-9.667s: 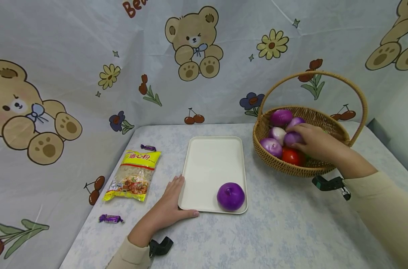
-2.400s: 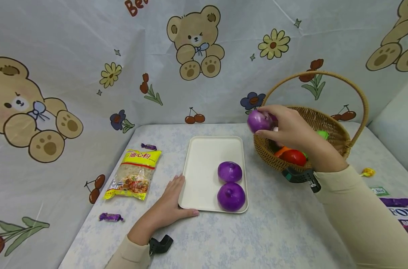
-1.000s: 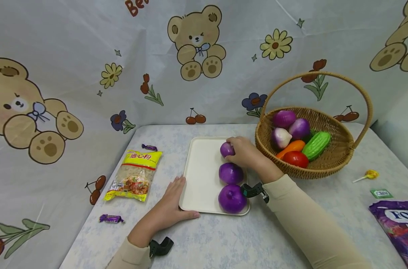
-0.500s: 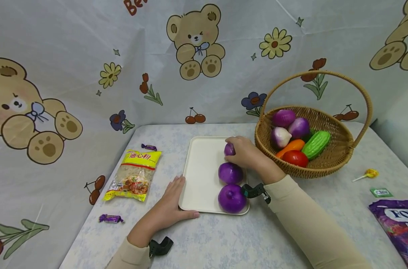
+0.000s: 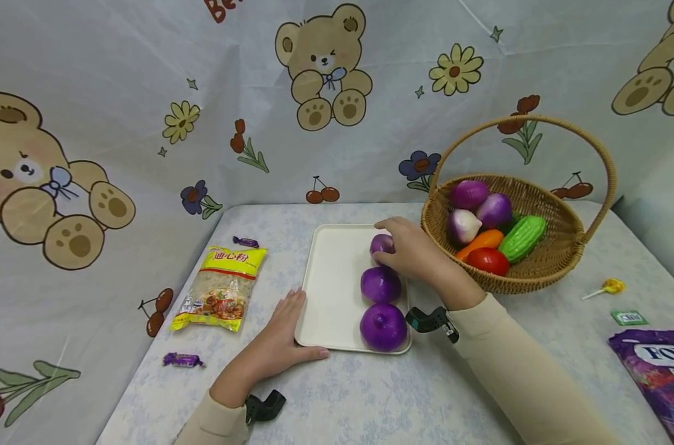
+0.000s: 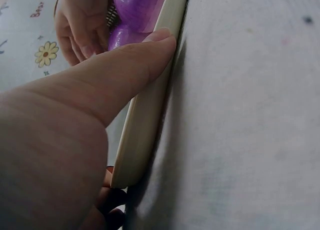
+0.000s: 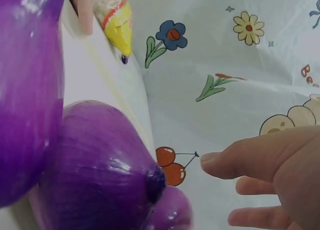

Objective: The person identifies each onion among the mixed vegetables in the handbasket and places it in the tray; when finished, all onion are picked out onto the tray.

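My left hand (image 5: 283,337) lies at the front left corner of the cream tray (image 5: 337,272), its fingers along the left side and its thumb (image 6: 160,40) against the front rim. Three purple onions stand in a row on the tray's right side: the front onion (image 5: 383,327), the middle onion (image 5: 380,285) and the back onion (image 5: 381,243). My right hand (image 5: 417,253) is over the back onion, partly hiding it. In the right wrist view its thumb and fingers are spread apart, with no onion between them.
A wicker basket (image 5: 514,283) at the right holds onions, a carrot, a tomato (image 5: 488,262) and a green bitter gourd (image 5: 522,240). At the left lie a pasta bag (image 5: 220,289) and purple candies (image 5: 182,360). A lollipop (image 5: 611,286) and a FOX'S bag (image 5: 656,371) lie at the right.
Two more onions have come from the basket to the tray, carried by my right hand. It has loosened from the last one and drawn slightly back. My left hand has stayed put.
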{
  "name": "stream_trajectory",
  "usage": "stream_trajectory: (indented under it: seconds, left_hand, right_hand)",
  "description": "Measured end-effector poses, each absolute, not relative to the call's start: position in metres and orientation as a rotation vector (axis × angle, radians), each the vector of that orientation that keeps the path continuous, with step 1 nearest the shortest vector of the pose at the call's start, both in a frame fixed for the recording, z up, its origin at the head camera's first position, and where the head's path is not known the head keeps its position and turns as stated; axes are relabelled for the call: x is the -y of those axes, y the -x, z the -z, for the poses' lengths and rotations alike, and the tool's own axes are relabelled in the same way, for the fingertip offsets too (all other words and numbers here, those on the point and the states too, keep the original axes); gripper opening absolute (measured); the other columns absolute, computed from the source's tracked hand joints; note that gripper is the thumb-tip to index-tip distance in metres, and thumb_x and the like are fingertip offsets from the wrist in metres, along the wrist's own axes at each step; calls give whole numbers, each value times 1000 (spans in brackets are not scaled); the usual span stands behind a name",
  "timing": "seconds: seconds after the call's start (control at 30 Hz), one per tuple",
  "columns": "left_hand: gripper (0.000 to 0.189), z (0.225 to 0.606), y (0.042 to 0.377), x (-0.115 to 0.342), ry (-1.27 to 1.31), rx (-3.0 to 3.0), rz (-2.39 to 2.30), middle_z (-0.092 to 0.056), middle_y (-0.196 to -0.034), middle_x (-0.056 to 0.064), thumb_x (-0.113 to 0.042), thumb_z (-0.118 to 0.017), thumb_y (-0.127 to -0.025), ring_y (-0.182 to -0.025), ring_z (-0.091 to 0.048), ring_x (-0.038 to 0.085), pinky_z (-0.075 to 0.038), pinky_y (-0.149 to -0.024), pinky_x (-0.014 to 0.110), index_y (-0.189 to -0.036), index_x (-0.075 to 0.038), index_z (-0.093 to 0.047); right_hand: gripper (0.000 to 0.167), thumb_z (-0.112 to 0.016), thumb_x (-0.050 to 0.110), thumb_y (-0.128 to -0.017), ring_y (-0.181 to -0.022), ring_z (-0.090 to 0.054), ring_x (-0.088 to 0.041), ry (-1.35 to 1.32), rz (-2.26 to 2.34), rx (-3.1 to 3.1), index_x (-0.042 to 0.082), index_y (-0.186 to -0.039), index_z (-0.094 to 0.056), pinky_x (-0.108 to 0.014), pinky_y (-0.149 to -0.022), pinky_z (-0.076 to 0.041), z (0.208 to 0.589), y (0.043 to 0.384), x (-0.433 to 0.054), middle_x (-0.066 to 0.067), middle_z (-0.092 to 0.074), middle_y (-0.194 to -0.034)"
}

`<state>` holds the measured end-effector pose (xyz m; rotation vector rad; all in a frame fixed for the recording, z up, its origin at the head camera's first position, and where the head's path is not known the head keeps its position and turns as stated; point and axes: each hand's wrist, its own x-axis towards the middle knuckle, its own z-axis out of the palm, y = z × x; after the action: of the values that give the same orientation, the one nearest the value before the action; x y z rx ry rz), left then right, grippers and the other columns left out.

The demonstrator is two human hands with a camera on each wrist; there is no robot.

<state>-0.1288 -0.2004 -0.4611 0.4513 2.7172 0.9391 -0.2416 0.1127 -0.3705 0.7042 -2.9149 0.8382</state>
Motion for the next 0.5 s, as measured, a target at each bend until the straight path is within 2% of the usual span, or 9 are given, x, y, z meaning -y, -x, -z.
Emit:
stream_trajectory:
  seconds: [0.27,0.5]
  left_hand:
    - [135,461,128,201,-446,-2717,-934,-4,-175,10,-72,-83,-77,-159,3,25,-9,-125,52,-169,-5,-10]
    - [135,462,129,201,-454,-2717,-934,-4,-174,10,-73,-82,-77,-159,2,26,-10,-125,53,-169,-5,-10]
  right_hand:
    - [50,-80,15,-94,-131,-55,-41,-735,-863,2782,-5,-137,-63,-53,-112,-43,356,234,-116,-25,-59,-142]
    - [51,-79,18,-95,-135,-50,-43,-677,-815,2788,-2,-139,-63,-58,-113,-40,337,229,-127,-23,-58,-144]
